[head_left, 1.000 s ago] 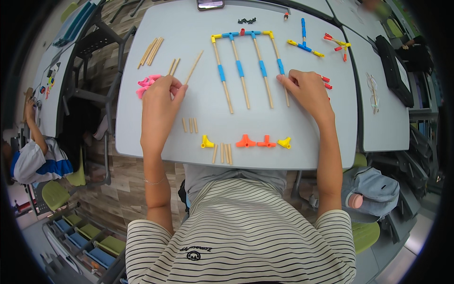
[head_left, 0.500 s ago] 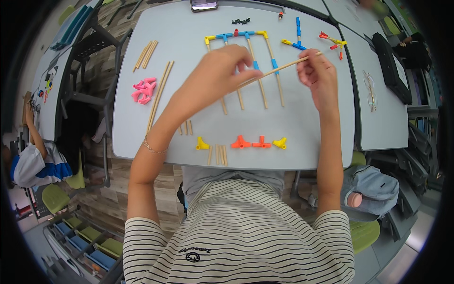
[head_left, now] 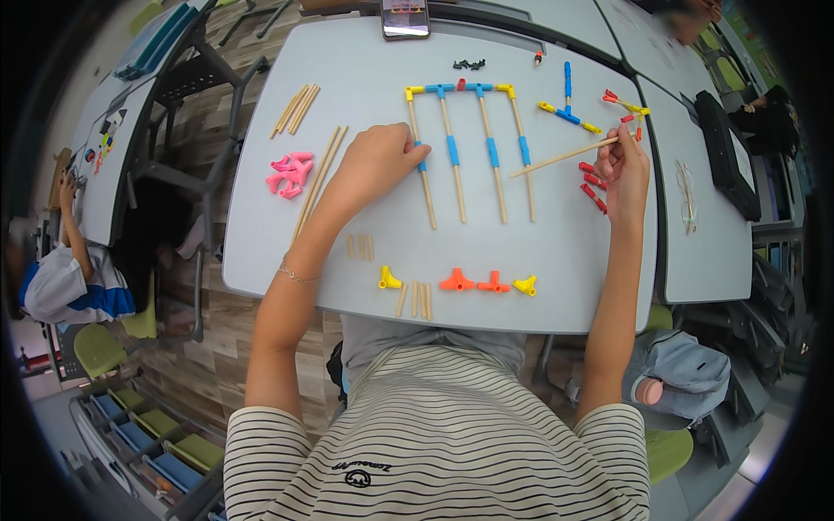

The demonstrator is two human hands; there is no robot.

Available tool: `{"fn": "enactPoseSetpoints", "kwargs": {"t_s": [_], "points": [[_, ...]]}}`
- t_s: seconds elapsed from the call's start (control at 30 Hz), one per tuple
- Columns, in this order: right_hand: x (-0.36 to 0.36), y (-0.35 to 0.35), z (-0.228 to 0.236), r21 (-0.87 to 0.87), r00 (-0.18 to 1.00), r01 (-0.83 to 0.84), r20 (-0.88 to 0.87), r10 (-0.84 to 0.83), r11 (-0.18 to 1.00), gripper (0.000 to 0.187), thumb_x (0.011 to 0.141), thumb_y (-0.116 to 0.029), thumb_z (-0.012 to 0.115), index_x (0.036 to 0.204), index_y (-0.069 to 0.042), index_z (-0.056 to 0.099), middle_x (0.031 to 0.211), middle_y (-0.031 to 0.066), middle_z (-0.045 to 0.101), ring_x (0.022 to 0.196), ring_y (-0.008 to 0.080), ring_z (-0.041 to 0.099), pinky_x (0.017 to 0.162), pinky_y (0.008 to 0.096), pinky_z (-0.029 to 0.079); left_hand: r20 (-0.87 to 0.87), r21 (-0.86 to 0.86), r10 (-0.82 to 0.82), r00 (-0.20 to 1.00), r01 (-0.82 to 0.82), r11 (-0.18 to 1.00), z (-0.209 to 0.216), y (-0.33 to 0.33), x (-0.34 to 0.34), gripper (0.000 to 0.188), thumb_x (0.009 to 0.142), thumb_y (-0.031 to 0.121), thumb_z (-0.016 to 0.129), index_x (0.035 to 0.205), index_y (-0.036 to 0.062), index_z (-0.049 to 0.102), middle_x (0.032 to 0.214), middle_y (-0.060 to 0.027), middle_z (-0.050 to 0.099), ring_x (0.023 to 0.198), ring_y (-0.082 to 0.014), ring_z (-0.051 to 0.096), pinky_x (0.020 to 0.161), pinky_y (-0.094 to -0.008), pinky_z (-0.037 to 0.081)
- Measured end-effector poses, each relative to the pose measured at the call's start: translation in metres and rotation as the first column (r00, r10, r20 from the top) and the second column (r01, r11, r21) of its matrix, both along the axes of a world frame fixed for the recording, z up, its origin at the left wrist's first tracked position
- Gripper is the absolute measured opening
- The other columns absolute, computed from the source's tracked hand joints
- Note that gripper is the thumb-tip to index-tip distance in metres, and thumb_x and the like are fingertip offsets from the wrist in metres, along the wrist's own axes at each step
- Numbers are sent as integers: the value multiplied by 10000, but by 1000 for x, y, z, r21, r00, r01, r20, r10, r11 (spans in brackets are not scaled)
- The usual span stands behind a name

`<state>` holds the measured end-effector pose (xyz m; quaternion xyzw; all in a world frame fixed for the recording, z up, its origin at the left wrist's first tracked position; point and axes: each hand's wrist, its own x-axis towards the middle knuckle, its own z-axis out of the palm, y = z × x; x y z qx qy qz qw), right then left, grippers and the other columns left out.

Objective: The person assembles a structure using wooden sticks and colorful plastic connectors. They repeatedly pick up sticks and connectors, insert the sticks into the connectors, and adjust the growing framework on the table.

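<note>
My right hand [head_left: 624,174] pinches one end of a thin wooden stick [head_left: 560,160], which slants down to the left over the table. My left hand [head_left: 375,167] is curled, its thumb and finger pressed at the blue tube connector [head_left: 423,165] on the leftmost leg of a flat frame; its other fingers are hidden. Yellow corner connectors [head_left: 505,90], blue T-shaped connectors [head_left: 475,88] and a small red piece [head_left: 461,85] form the frame's top bar. Several wooden legs hang from it, each with a blue tube midway. Red connectors [head_left: 594,183] lie beside my right hand.
Pink connectors [head_left: 291,174], long sticks [head_left: 323,178] and shorter sticks [head_left: 300,108] lie left. Along the near edge are orange connectors [head_left: 457,280], yellow connectors [head_left: 525,285] and short sticks [head_left: 421,300]. A phone [head_left: 406,19] stands at the far edge; joined blue-yellow pieces [head_left: 568,113] lie far right.
My left hand has let go of the wooden stick and moved left to the frame's leftmost leg. My right hand has carried the stick right, uncovering red connectors. The whole view has shifted.
</note>
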<state>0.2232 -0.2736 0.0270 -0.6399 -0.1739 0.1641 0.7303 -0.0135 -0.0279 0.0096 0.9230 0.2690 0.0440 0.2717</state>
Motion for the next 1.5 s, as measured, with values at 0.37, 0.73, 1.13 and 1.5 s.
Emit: {"fn": "enactPoseSetpoints", "kwargs": {"t_s": [0.37,0.73,1.13,1.5], "points": [[-2,2,-2,67,999,2,-51,1,998,296,1041,-336,548,917,-73,602,633,-13,519,475,36,366,445,196,267,-30,-1,32,999,-33,999,2,1,1,313,903,280,667,855,-29,673,714,-152,667,643,-242,624,647,-352,502],[-9,7,-5,43,994,-48,-95,52,998,286,1043,-325,548,893,-84,583,630,-11,513,458,35,340,455,214,257,-29,5,41,999,-41,999,1,1,2,309,892,278,658,866,-29,665,714,-160,665,643,-257,628,653,-356,506],[-11,7,-6,52,991,-92,-92,97,994,304,1043,-333,548,852,-97,567,609,-34,482,459,30,341,453,210,235,-43,18,51,998,-51,999,2,-2,2,306,884,282,651,854,-23,659,703,-167,662,640,-266,635,653,-359,508],[-11,8,-7,55,987,-121,-103,126,991,290,1046,-319,538,857,-99,559,607,-46,460,466,26,329,450,205,231,-43,24,37,998,-36,999,1,-1,2,312,888,290,639,847,-19,652,692,-176,656,636,-278,633,646,-368,506]]}}
